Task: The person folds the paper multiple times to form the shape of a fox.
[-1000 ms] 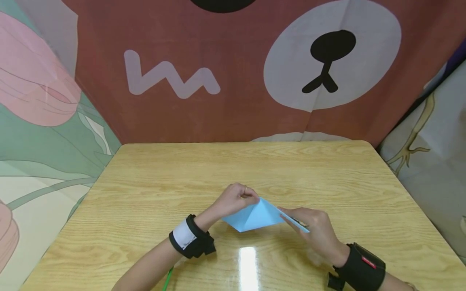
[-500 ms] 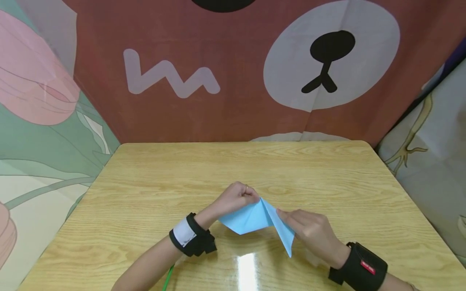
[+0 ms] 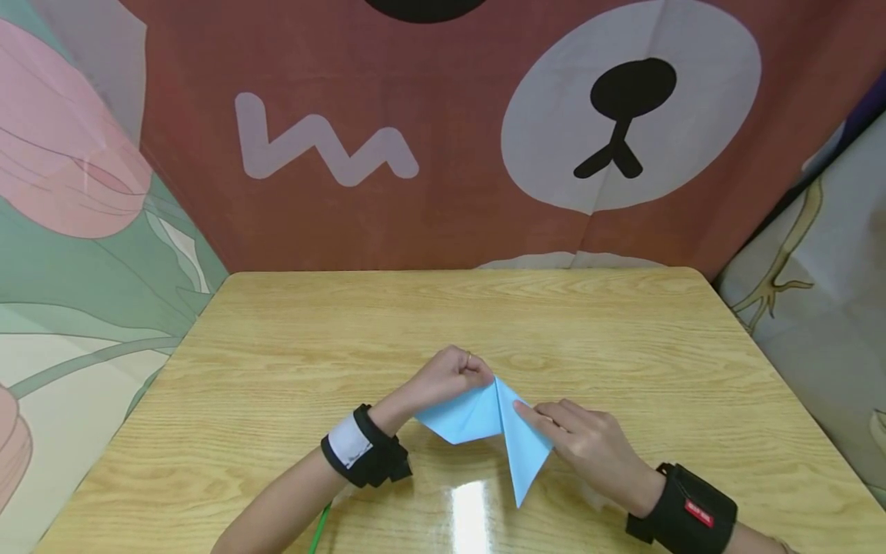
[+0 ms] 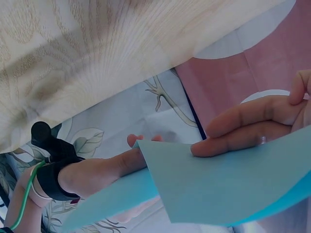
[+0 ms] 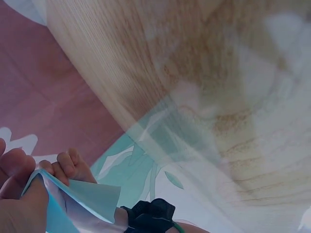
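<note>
Blue folded paper hangs above the wood-grain tabletop, its pointed tip nearest; the right hand pinches the right flap, and farther on the left hand pinches near the peak; wood spreads beyond both hands to a straight far edge, with brown cloth behind

Head view's pretty bright and evenly lit tbh. There's one harsh white glare patch on the tabletop at bottom center, plus soft shadows below the blue paper. Both wrist views look dimmer, cooler and kinda hazy, with milky reflections over the right wrist view's right half.
</note>
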`<state>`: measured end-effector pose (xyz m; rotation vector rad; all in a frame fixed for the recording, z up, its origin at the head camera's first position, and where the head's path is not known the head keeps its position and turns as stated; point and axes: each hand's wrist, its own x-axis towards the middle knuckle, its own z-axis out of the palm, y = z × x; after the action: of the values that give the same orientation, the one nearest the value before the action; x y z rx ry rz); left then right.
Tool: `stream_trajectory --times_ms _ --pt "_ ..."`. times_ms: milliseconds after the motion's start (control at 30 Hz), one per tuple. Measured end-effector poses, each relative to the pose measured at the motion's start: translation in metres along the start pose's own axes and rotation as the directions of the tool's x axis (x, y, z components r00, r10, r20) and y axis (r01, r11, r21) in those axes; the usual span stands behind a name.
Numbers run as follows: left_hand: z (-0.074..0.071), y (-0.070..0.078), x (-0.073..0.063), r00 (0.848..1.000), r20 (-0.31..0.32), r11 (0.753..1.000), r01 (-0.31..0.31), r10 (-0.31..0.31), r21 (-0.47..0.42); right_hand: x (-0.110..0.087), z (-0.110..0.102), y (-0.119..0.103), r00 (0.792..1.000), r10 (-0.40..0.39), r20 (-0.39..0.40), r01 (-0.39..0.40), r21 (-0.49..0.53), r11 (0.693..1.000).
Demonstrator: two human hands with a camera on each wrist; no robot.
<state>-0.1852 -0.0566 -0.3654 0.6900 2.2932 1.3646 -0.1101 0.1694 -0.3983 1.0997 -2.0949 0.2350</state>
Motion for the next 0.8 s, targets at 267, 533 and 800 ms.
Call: stream_trajectory --times_ms 267,533,800 --pt "0.0013 -0.0055 0.0015 0.999 0.031 1.000 0.009 -0.009 -0.001 0.0003 0.0021 -0.0007 1.000 -0.029 -0.001 0.029 -0.017 0.999" --pt "0.0025 -0.0060 0.0031 0.998 0.055 1.000 0.012 -0.011 -0.010 -0.0009 0.0030 -0.0005 0.999 -0.045 0.013 0.046 -0.030 0.999" --pt "0.0020 -0.0046 0.0031 0.998 0.058 1.000 0.020 -0.019 -0.016 -0.0008 0.0037 0.0000 0.998 -0.063 0.010 0.064 -0.023 0.998"
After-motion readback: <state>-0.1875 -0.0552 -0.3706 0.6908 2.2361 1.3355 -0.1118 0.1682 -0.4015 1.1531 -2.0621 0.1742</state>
